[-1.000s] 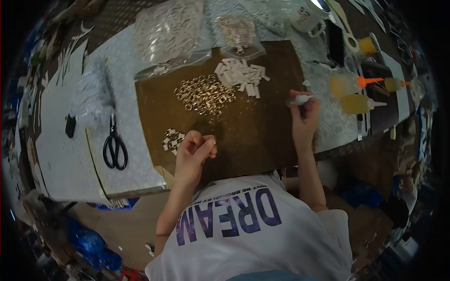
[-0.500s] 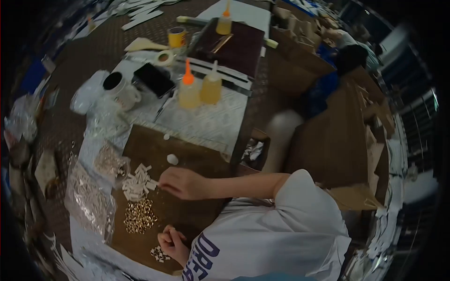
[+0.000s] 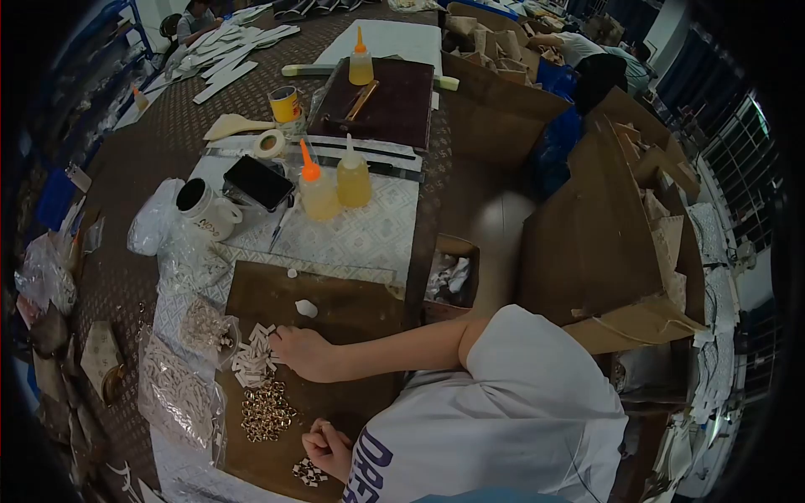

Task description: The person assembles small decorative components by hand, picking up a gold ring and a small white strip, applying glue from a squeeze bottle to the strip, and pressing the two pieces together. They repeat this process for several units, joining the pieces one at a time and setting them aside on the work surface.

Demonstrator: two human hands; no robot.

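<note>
My right hand (image 3: 303, 353) reaches to the right edge of a heap of small white strips (image 3: 251, 359); its bent fingers are together at the strips, and whether they grip one is hidden. Nearer my body, my left hand (image 3: 327, 448) is curled with thumb and fingers together; anything inside is too small to see. Beside it lies a little cluster of white pieces with metal fittings (image 3: 309, 472). Between the hands sits a mound of shiny gold-coloured metal fittings (image 3: 267, 412). All of this rests on a brown work mat (image 3: 360, 293).
Clear bags of small pieces (image 3: 174, 394) lie left of the mat. Beyond are a mug (image 3: 205, 211), a phone (image 3: 258, 182) and squeeze bottles of yellowish liquid (image 3: 354, 183). A large cardboard box (image 3: 595, 243) stands on the right. Other people (image 3: 579, 49) are farther back.
My right hand has moved slightly closer onto the white strips. My left hand stays curled beside the small cluster. The camera view has shifted, and the scene looks sharper.
</note>
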